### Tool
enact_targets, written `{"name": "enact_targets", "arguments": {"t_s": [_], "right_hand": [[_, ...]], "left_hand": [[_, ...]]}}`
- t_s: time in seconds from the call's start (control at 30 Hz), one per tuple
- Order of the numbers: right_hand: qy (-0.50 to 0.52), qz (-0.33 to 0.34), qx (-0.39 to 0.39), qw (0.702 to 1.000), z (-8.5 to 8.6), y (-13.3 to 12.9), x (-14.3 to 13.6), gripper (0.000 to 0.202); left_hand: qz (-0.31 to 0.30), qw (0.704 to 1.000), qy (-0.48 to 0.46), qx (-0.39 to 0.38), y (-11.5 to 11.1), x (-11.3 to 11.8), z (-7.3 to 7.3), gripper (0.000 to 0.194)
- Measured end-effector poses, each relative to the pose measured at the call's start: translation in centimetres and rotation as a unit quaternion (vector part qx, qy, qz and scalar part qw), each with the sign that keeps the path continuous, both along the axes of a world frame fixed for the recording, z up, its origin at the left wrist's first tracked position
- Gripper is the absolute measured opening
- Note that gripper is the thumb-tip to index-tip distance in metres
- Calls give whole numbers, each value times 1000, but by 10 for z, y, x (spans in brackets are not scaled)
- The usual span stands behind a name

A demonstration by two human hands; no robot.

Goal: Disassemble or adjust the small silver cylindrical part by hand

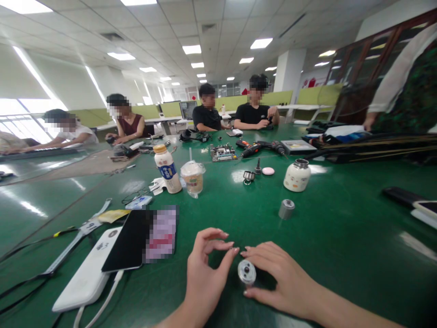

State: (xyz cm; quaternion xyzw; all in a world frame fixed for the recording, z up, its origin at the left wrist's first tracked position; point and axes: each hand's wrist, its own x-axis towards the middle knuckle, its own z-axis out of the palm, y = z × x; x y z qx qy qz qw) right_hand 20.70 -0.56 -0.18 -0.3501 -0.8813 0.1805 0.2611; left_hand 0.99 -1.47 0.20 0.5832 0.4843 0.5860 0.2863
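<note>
My right hand [273,271] curls around a small metal cylinder [246,272], thumb at the near side and fingers at the far side. The cylinder's round top faces up and has a dark centre and small holes. Just left of it, my left hand [210,269] is raised over the table, thumb and index fingertips pinched together. Whatever sits between those fingertips is too small to make out. A similar metal cylinder [287,209] stands farther off to the right. Beyond it are a slotted metal part [249,176] and a dark pointed part [258,167].
On the green table [218,212] stand a milk tea bottle [168,169], a plastic cup [193,176] and a cream jar [297,176]. At left lie a white power bank [88,269] and a phone [131,239]. A circuit board [223,153] and power drill [254,149] lie farther back. Several people sit around.
</note>
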Motion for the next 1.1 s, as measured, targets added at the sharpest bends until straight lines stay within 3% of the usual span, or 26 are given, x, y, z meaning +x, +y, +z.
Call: {"name": "enact_targets", "arguments": {"t_s": [0.17, 0.6, 1.1], "right_hand": [[9, 3, 5, 1000, -2, 0, 0, 45], [6, 10, 0, 1000, 1, 0, -1, 39], [26, 11, 31, 999, -7, 1, 1, 43]], "left_hand": [[-44, 994, 13, 96, -20, 8, 5, 43], [-70, 993, 58, 77, -22, 7, 6, 50], [-156, 984, 76, 48, -25, 7, 11, 61]]}}
